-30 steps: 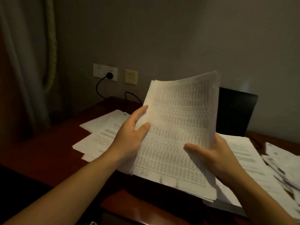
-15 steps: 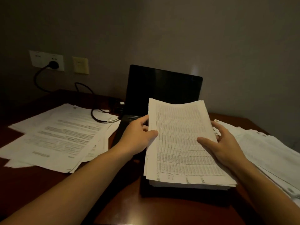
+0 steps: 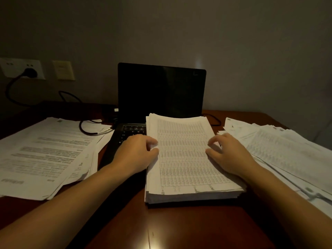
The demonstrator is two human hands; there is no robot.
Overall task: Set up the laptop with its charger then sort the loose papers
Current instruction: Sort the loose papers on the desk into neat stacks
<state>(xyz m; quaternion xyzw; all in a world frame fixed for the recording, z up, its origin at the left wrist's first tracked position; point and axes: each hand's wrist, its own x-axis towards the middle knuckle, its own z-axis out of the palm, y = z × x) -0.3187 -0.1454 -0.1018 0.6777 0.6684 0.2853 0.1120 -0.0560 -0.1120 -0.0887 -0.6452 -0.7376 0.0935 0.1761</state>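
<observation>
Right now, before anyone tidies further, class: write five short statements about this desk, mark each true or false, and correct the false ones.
1. The laptop screen is dark. True.
2. The printed-table stack is held in the air. False: it lies flat, partly over the laptop's keyboard.
3. A plug sits in the wall socket. True.
4. The left papers and the right papers flank the laptop. True.
5. Both hands rest on the left papers. False: the left hand and the right hand are at opposite side edges of the printed-table stack.
</observation>
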